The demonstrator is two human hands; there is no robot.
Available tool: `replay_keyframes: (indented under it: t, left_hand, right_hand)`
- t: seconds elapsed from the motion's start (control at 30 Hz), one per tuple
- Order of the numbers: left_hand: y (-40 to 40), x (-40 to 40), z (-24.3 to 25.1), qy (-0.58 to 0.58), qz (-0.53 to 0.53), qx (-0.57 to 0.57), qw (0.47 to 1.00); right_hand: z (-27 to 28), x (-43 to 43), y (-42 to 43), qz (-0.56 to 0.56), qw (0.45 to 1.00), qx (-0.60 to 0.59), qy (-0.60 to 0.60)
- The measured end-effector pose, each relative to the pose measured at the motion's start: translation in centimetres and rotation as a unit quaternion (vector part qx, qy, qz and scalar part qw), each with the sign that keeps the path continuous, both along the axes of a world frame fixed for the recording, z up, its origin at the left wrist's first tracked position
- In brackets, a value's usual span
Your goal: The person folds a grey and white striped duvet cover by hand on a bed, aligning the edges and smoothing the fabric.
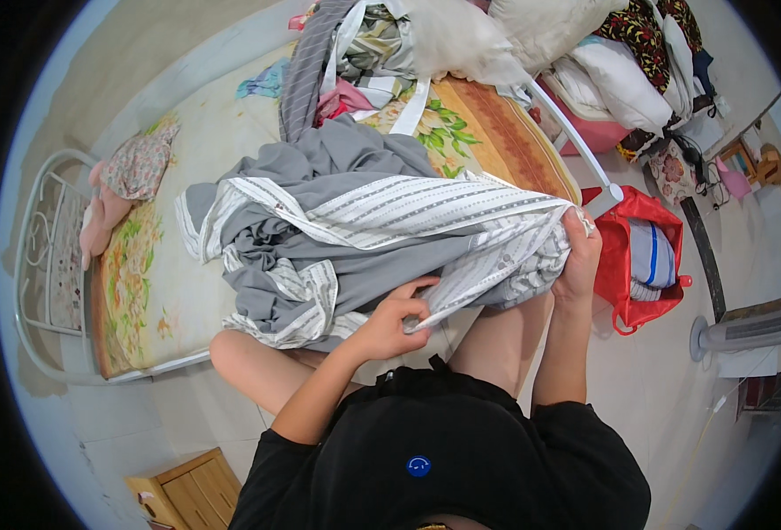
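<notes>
A large grey cloth with white patterned borders (377, 205), crumpled like bedding, lies across my lap and the edge of the bed. My right hand (581, 255) grips a bunched corner of its white border, the thumb pressed on top. My left hand (397, 317) pinches the border's lower edge between thumb and fingers, its index finger reaching towards the grey part. Between the two hands the striped fabric runs in loose folds. Behind the cloth, the floral mattress (198, 278) shows on both sides.
A striped grey cloth (304, 73) and a heap of bedding lie further back. White pillows (629, 86) are piled right of the bed's white rail (572, 129). A red bag (672, 265) holding folded cloth and a tower fan (748, 331) stand at right, a wooden cabinet (198, 490) at lower left.
</notes>
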State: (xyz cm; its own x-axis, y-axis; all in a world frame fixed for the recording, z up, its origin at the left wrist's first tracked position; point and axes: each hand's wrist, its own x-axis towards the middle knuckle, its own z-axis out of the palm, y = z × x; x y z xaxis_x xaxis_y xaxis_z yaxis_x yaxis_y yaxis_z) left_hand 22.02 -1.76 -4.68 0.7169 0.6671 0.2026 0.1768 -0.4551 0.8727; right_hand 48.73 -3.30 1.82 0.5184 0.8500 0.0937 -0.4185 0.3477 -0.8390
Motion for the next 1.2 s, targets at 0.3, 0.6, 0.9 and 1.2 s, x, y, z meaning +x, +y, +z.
replay_keyframes:
  t: [0.3,0.6,0.9,1.2]
  left_hand:
    - [-2.4,2.0,1.7,0.067,0.01,-0.181,0.981]
    - [2.5,-6.2,10.5,-0.047,0.006,-0.368,0.929]
    - [4.9,-9.0,3.9,0.144,0.054,0.071,0.986]
    - [6.0,-8.4,-1.2,0.19,0.212,0.22,0.933]
  right_hand:
    - [-1.2,0.7,0.3,0.024,1.0,0.01,0.018]
    - [0.4,1.6,-1.9,0.046,0.98,-0.047,-0.187]
    - [0.1,1.8,-3.7,0.115,0.967,-0.012,-0.228]
    - [0.4,1.3,-3.9,0.117,0.966,-0.018,-0.231]
